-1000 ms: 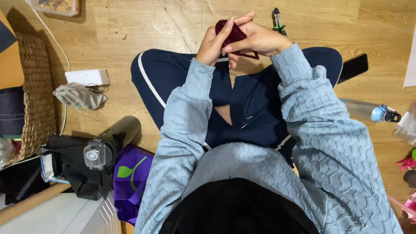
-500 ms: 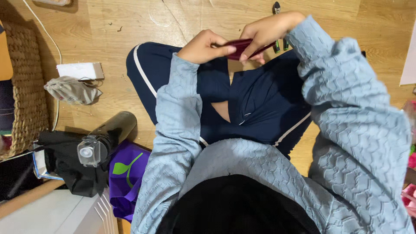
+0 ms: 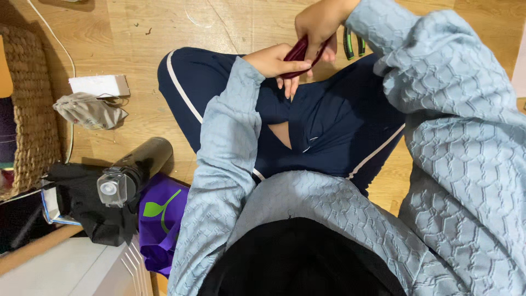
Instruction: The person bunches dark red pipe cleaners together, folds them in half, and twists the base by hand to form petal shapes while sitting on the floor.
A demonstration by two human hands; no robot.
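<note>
I sit cross-legged on a wooden floor in navy trousers and a pale blue knitted sweater. My left hand (image 3: 271,61) holds a small dark red flat object (image 3: 297,53) above my lap, fingers curled under it. My right hand (image 3: 318,24) grips the same object from above, with fingers folded over its upper end. Its exact kind is hard to tell, as the hands cover most of it. Green-and-black handled pliers (image 3: 353,44) lie on the floor just beyond my right hand.
A black bottle (image 3: 131,170) with a clear cap lies at the left on dark cloth, beside a purple bag (image 3: 161,216). A white box (image 3: 98,85) and a crumpled grey cloth (image 3: 87,109) lie near a woven basket (image 3: 33,104).
Both hands came down with the dark red object from in front of me to just above my lap. The view tilted, so the floor items shifted.
</note>
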